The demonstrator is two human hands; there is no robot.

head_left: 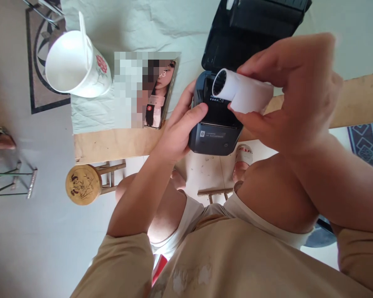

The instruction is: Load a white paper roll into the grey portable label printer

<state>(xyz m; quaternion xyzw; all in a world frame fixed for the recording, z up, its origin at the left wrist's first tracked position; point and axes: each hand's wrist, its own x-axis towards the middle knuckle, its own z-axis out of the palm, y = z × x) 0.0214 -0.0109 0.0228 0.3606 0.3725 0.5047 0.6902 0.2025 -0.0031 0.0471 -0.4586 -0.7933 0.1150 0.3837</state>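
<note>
While our right hand (286,95) pinches a white paper roll (242,93) between thumb and curled fingers at upper right of centre, our left hand (182,128) clasps the small dark label printer (214,134), its black lid (251,29) open. We judge loading is in hand; seating the roll squarely comes next. A white cup (76,66) stands upper left.

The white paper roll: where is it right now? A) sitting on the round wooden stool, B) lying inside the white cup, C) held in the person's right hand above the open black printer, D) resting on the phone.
C: the white paper roll is pinched in the right hand just over the open black label printer, which the left hand steadies.
</note>
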